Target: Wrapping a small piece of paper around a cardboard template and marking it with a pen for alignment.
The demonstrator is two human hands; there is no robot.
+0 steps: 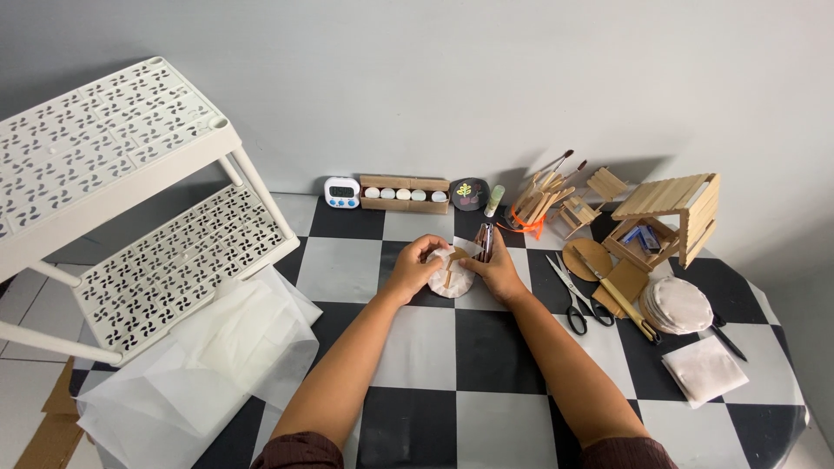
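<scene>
Both hands meet at the table's middle, on a white paper disc with small wooden sticks on it. The left hand curls over the disc's left edge, fingers pressed to it. The right hand pinches a dark, slim tool upright at the right edge. Steady the disc flat and keep the tool clear of the sticks. Scissors lie near on the right, a disc stack beyond; a rack stands left.

two bare forearms, dark maroon sleeves pushed up near elbows
</scene>
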